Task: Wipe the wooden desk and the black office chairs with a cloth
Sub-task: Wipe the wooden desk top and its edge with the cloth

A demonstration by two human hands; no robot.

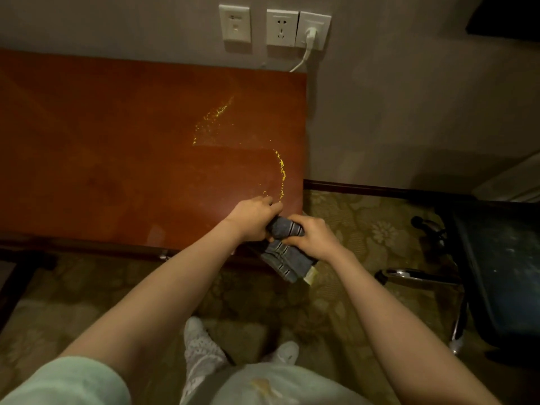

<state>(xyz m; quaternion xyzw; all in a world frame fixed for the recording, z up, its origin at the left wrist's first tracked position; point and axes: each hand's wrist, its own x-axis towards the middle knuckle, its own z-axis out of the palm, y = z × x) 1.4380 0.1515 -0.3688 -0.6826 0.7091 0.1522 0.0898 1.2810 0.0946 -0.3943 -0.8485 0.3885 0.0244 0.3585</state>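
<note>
The reddish wooden desk (117,147) runs along the wall, and curved trails of yellow crumbs (281,168) lie near its right end. A folded blue-grey striped cloth (285,258) hangs over the desk's front right corner. My left hand (252,219) grips the cloth's upper end at the desk edge. My right hand (314,236) grips the same cloth just to the right, beside the left hand. A black office chair (496,273) with a dusty seat stands at the right on the carpet.
Wall sockets (282,27) sit above the desk's back right corner, one holding a white plug and cable (305,51). The chair's chrome legs (420,274) reach toward me. Patterned carpet (365,229) covers the floor. Another dark piece of furniture (14,276) shows at the left edge.
</note>
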